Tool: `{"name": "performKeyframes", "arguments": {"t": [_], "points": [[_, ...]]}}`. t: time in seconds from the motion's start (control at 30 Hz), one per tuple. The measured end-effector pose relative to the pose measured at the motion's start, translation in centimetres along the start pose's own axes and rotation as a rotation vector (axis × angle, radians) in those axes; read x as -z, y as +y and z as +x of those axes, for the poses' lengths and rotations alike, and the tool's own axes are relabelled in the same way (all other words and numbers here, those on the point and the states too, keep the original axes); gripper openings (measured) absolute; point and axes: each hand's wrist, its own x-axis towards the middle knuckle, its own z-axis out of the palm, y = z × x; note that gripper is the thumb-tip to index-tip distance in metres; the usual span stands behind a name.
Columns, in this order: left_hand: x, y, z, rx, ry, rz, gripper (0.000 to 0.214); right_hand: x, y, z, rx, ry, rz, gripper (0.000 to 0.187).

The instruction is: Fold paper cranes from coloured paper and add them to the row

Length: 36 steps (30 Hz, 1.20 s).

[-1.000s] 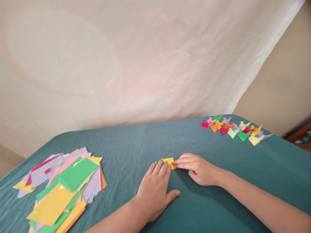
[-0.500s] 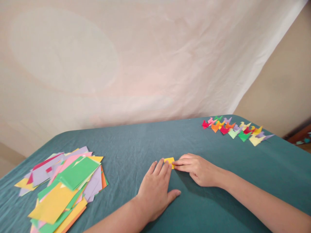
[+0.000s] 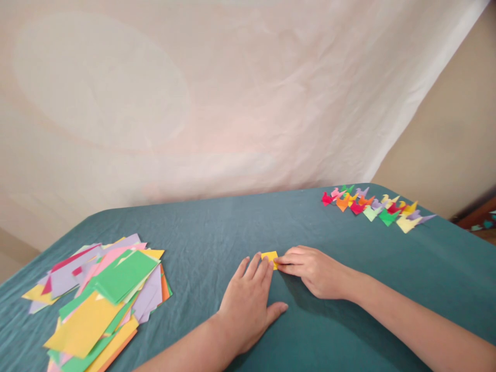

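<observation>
A small yellow folded paper (image 3: 270, 255) lies flat on the teal cloth, partly covered by fingers. My left hand (image 3: 248, 302) rests palm down with its fingers stretched out. Its fingertips press on the paper's left and near side, and the thumb points off to the right. At the paper's right edge, my right hand (image 3: 313, 271) has its fingers pinched together on that edge. How the paper is folded under the fingertips is hidden.
A loose pile of coloured paper sheets (image 3: 127, 276) spreads over the left of the teal-covered table (image 3: 201, 227). Rows of small folded paper cranes (image 3: 388, 217) stand at the back right. A pale cloth (image 3: 248, 103) hangs behind the table.
</observation>
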Motion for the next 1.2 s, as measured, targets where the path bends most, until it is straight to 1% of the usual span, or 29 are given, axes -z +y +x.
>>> {"name": "performKeyframes", "arguments": {"t": [0.27,0.43,0.53,0.73,1.03,1.2], "points": [[0.12,-0.01,0.04,-0.007,-0.002,0.001,0.066,-0.25,0.08,0.00,-0.007,0.016,0.005,0.035],[-0.07,-0.10,0.04,-0.010,0.016,0.002,0.066,-0.26,0.18,0.14,-0.017,0.026,0.028,0.035],[-0.24,-0.15,0.03,-0.016,0.017,-0.004,0.066,-0.05,0.21,0.15,-0.020,0.025,0.051,0.039],[-0.22,-0.18,0.05,-0.013,0.019,-0.010,0.066,0.06,0.47,-0.10,-0.022,0.015,0.090,0.052],[-0.05,-0.06,0.10,0.000,0.001,-0.018,0.066,0.24,0.23,-0.06,-0.059,0.003,0.123,0.062],[0.12,0.00,0.13,0.007,-0.010,-0.010,0.065,0.33,0.22,-0.17,-0.066,-0.006,0.117,0.063]]}}
